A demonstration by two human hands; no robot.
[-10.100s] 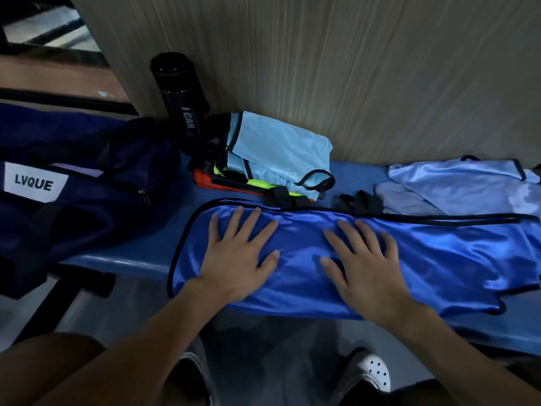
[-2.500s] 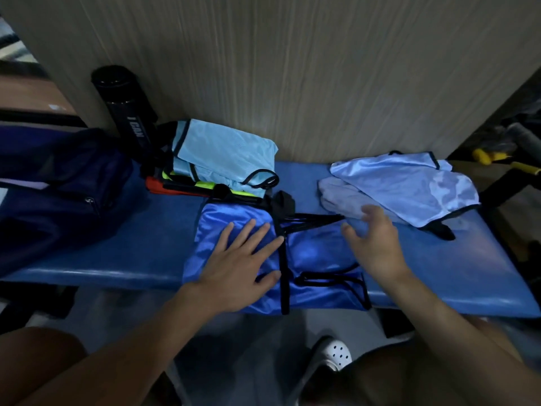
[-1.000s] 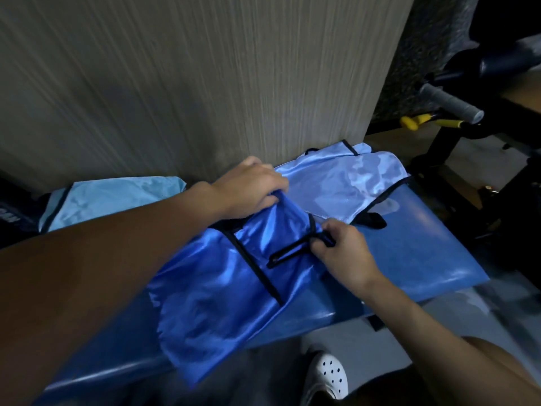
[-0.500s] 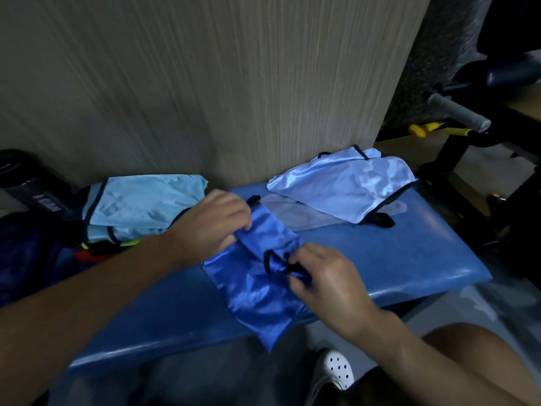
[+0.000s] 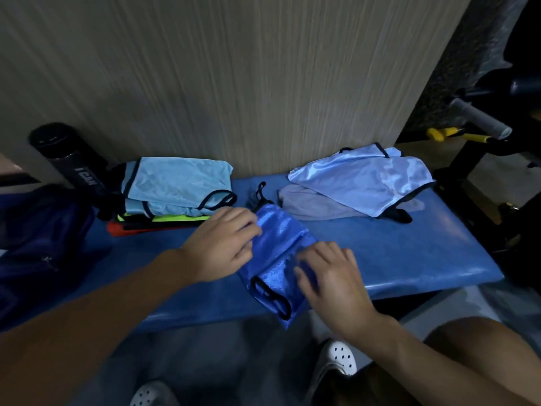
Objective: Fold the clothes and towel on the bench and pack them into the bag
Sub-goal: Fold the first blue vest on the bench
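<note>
Shiny blue vest (image 5: pixel 275 253), black-trimmed: folded small, lying askew at the desk's (image 5: pixel 409 253) front edge, near corner hanging over. Folded stack (image 5: pixel 175 186) back left, pale mesh on top. Pale satin vest (image 5: pixel 366 180) unfolded back right, overlapping a grey cloth (image 5: pixel 310 205). Navy bag (image 5: pixel 41 238) at left end.

On the tabletop (image 5: pixel 409 259) a folded blue bib (image 5: pixel 278 250) lies — the left grip (image 5: pixel 222 244) pinches its far edge, the right grip (image 5: pixel 330 276) presses on its near half. A folded pile (image 5: pixel 175 183) sits left, pale bibs (image 5: pixel 363 180) right, the bag (image 5: pixel 38 244) far left.
</note>
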